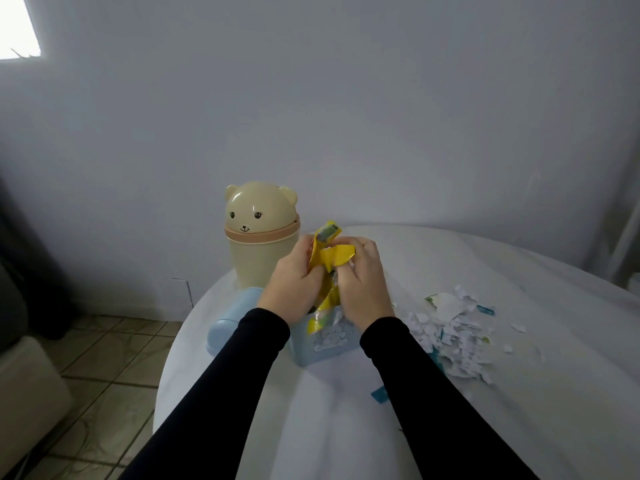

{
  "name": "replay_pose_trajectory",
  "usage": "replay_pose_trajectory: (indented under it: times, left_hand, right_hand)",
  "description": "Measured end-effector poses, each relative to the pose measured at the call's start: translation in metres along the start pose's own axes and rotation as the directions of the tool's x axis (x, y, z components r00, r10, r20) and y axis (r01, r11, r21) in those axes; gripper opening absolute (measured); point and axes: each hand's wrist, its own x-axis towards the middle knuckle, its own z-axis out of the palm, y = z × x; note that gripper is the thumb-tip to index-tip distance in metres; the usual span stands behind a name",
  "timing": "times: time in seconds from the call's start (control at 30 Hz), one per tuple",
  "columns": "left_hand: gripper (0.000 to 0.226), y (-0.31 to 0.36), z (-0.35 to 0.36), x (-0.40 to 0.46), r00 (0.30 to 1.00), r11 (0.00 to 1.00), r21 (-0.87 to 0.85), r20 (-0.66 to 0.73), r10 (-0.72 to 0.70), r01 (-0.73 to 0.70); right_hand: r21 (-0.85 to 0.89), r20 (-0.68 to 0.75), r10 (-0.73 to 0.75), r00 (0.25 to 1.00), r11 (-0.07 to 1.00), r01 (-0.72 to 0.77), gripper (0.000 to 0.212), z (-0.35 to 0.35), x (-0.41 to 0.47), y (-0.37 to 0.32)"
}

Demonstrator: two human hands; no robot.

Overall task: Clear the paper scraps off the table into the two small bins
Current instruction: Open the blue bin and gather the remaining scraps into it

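Both hands meet above a small light-blue bin point(323, 344) that stands open on the white table point(346, 427). My left hand point(294, 282) and my right hand point(363, 275) together grip a crumpled yellow paper scrap point(332, 254), whose lower end hangs into the blue bin. A cream bear-shaped bin point(258, 237) with its domed lid on stands just behind and left of my hands. A heap of white and teal paper scraps point(453, 337) lies on the table to the right of my right forearm. One teal scrap point(379, 394) lies alone near my right sleeve.
A light-blue rounded lid point(232, 323) lies on its side at the table's left edge, beside the blue bin. A few stray scraps point(518, 328) sit right of the heap. Tiled floor point(104, 368) and a pale seat lie to the left; a wall stands behind the table.
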Motion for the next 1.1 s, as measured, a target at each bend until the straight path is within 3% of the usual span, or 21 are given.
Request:
replay_pose_trajectory:
  times: [0.17,0.3,0.43,0.53,0.7,0.87,0.97,1.1]
  left_hand:
    - [0.012,0.001,-0.003,-0.001,0.996,0.999,0.029,0.084,0.037,-0.039]
    - [0.014,0.004,-0.005,-0.002,0.996,1.000,-0.019,0.090,-0.023,0.025]
    - [0.034,0.001,-0.007,-0.002,0.995,0.994,-0.098,0.087,-0.047,0.056]
    - [0.029,0.000,-0.010,-0.001,0.989,0.993,-0.094,0.137,-0.064,0.077]
    - [0.012,-0.002,-0.011,0.004,0.984,0.986,0.150,0.150,-0.096,0.073]
    - [0.009,-0.003,-0.021,0.009,0.958,0.929,0.369,0.250,-0.144,0.043]
    - [0.022,0.002,-0.017,0.008,0.945,0.869,0.493,0.299,-0.136,-0.031]
    - [0.019,0.008,-0.017,0.009,0.927,0.861,0.509,0.335,-0.172,-0.024]
  right_hand:
    - [0.033,0.065,0.014,0.998,0.999,-0.017,0.053,-0.003,-0.005,-0.005]
    - [-0.138,0.048,0.005,0.999,0.990,0.001,0.026,0.000,-0.001,0.005]
    - [-0.227,0.114,-0.042,0.993,0.972,0.067,0.024,-0.003,0.001,0.009]
    - [-0.223,0.213,0.005,0.977,0.974,0.044,0.026,-0.011,0.004,0.005]
    - [-0.247,0.379,0.045,0.924,0.967,0.054,0.022,-0.022,0.010,0.003]
    - [-0.377,0.523,0.282,0.805,0.923,-0.078,0.033,-0.031,0.015,-0.002]
    - [-0.417,0.474,0.310,0.824,0.903,-0.100,0.033,-0.032,0.014,-0.007]
    - [-0.536,0.442,0.273,0.854,0.844,0.007,0.035,-0.034,0.015,-0.010]
